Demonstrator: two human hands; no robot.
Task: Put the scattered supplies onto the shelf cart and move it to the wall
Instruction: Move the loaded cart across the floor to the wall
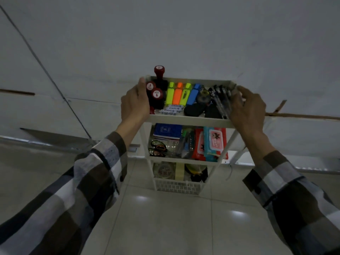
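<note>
White shelf cart (189,120) gripped between left hand (135,103), right hand (247,107).

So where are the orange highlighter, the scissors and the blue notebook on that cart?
orange highlighter (177,96): head view, middle of its orange body, top shelf.
scissors (157,148): head view, on the dark handle loops, middle shelf.
blue notebook (167,131): head view, centre of its blue cover, middle shelf.

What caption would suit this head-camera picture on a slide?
Both hands, left and right, grip the top tray of a stocked white shelf cart close to the wall.
</note>
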